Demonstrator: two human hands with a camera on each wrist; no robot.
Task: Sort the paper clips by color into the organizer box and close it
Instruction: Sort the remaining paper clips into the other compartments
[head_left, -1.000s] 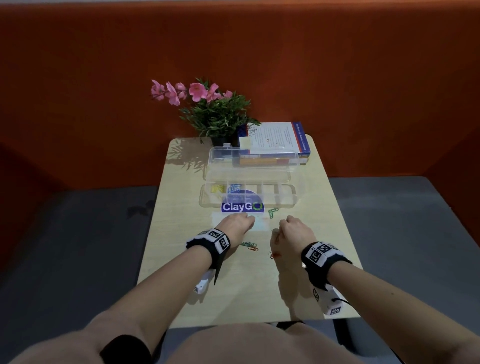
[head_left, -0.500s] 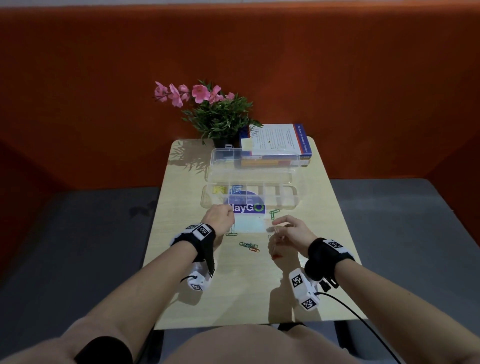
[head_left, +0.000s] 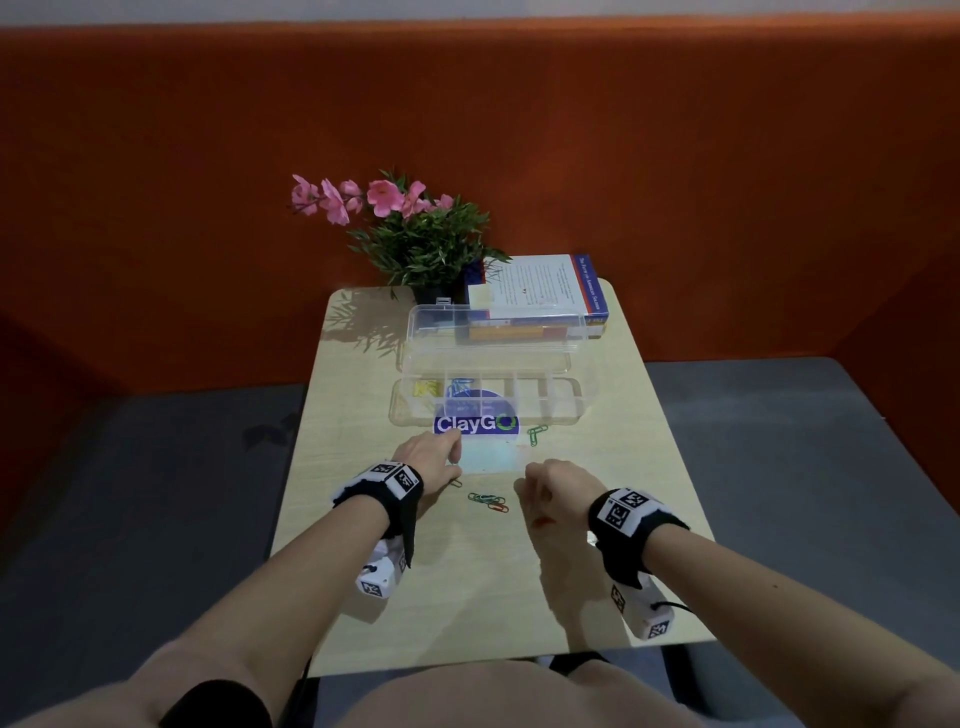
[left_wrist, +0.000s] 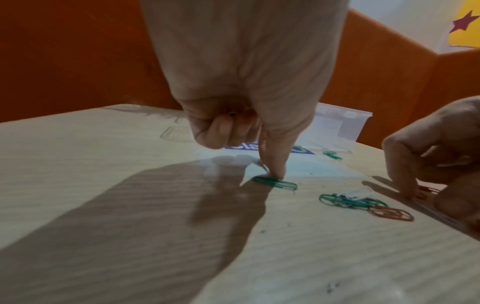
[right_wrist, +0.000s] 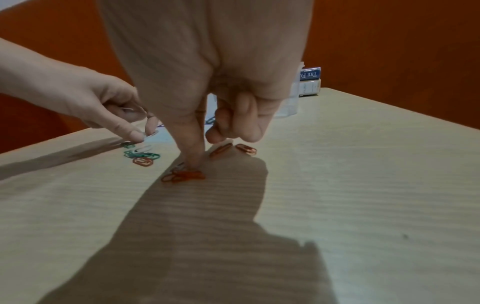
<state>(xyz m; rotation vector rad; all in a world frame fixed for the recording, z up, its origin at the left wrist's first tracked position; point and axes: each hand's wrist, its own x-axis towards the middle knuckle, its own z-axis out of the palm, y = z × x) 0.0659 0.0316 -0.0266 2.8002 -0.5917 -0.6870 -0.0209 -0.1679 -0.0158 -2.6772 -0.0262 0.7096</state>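
Paper clips (head_left: 488, 502) lie loose near the middle of the table (head_left: 467, 597); yellow and blue ones sit in the left compartments of the open organizer box (head_left: 488, 402) farther off. We are mid-gathering: our left hand (head_left: 428, 460) pinches a white clip, finger on a green clip (left_wrist: 275, 183); our right hand (head_left: 556, 493) pinches at red clips (right_wrist: 183, 175), though whether it grips one we cannot tell. Next we need a clean lift. A sticker reads "ClayGO" (head_left: 475, 423).
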